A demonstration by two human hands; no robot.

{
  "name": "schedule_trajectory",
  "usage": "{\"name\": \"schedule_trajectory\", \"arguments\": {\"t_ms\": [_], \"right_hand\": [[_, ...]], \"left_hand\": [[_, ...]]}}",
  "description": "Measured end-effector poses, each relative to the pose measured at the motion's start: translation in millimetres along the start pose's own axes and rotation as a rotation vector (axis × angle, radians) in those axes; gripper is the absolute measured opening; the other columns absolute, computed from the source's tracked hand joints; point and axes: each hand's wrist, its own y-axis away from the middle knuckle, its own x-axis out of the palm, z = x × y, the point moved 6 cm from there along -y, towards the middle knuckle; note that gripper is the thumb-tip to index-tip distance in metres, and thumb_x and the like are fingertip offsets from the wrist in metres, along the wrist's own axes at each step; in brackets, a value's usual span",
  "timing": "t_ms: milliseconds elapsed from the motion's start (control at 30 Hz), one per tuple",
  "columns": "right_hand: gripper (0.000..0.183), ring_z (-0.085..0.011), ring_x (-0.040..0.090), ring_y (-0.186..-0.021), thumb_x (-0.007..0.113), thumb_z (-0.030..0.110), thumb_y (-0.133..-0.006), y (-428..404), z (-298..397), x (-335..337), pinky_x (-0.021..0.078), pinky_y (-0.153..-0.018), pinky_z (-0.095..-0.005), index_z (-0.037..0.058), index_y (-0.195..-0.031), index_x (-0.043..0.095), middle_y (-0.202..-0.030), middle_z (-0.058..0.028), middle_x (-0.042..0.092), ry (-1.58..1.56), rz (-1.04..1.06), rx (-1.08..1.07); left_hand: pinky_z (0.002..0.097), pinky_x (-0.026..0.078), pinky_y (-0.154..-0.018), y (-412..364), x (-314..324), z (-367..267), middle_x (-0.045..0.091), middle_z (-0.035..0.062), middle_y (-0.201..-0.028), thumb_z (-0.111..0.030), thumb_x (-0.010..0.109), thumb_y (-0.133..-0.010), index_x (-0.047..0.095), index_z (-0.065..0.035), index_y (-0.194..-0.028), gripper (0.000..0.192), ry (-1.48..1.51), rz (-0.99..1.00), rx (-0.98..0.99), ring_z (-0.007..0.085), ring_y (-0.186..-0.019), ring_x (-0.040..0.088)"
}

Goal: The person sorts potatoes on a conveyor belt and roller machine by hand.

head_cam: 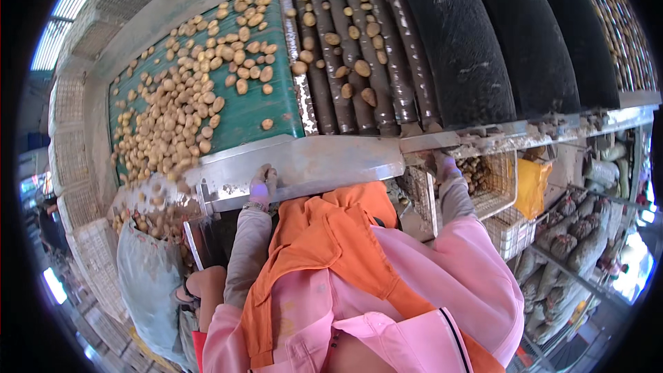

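Before me runs a sorting machine with a green conveyor belt (248, 109) carrying a heap of potatoes (171, 98). To its right, more potatoes lie scattered over dark metal rollers (357, 75). My left hand (263, 184) rests against the sheet-metal side guard (331, 163), its fingertips up on the metal; whether it grips is unclear. Past the guard's right end, my right hand (448, 167) touches the machine's frame, with its fingers partly hidden. I see no potato in either hand.
Black brush rollers (461, 41) continue to the right. A plastic crate (500, 186) with potatoes and a yellow bag (533, 186) stand below my right hand. At left, potatoes spill by a pale sack (147, 269), near another person's bare limb (207, 285). Filled sacks (575, 233) are stacked at right.
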Motion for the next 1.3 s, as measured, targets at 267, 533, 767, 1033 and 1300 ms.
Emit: {"name": "schedule_trajectory", "arguments": {"t_ms": [267,533,767,1033,1300], "right_hand": [[0.055,-0.0265,0.068,-0.083,0.047,0.052,-0.099,11,-62,10,0.0530,-0.072,-0.0381,0.0024,-0.116,0.061,-0.093,-0.0134,0.072,0.236,-0.054,-0.023],[0.050,-0.0223,0.064,-0.073,0.052,0.045,-0.101,136,-48,-28,0.0521,-0.066,-0.0342,-0.0025,-0.103,0.067,-0.082,-0.0091,0.069,-0.874,-0.258,0.043],[0.046,-0.0209,0.060,-0.107,0.062,0.027,-0.099,137,167,-36,0.0504,-0.091,-0.0326,-0.0007,-0.134,0.050,-0.120,-0.0133,0.062,-0.662,-0.002,-0.580],[0.077,-0.0402,0.048,-0.128,0.073,0.036,-0.083,159,424,-31,0.0410,-0.105,-0.0492,0.0065,-0.147,0.040,-0.142,-0.0229,0.047,0.191,-0.191,-1.139],[0.098,-0.0328,0.025,-0.148,0.076,0.052,-0.074,215,556,48,0.0211,-0.117,-0.0578,0.0137,-0.153,0.031,-0.157,-0.0121,0.033,0.848,-0.277,-1.324]], "left_hand": [[0.0256,0.052,-0.079,14,9,28,0.067,0.0062,-0.102,-0.019,0.061,-0.097,0.061,-0.0009,-0.126,0.034,0.197,0.044,-0.116,0.0123,-0.089,0.062],[0.0248,0.049,-0.079,4,-4,49,0.064,0.0023,-0.099,-0.018,0.060,-0.098,0.061,0.0008,-0.123,0.032,0.498,-0.162,-0.343,0.0097,-0.088,0.057],[0.0396,0.046,-0.099,-24,25,148,0.062,0.0219,-0.120,-0.029,0.072,-0.087,0.053,0.0027,-0.132,0.058,0.443,-0.570,-0.622,0.0341,-0.113,0.059],[0.0542,0.029,-0.115,-37,-25,99,0.030,0.0281,-0.151,-0.052,0.079,-0.074,0.030,-0.0052,-0.151,0.103,-0.028,-0.722,-0.723,0.0495,-0.139,0.029],[0.0552,0.019,-0.120,-88,-55,97,0.011,0.0222,-0.162,-0.074,0.082,-0.053,0.008,-0.0010,-0.156,0.146,-0.069,-0.541,-1.039,0.0486,-0.146,0.015]]}}
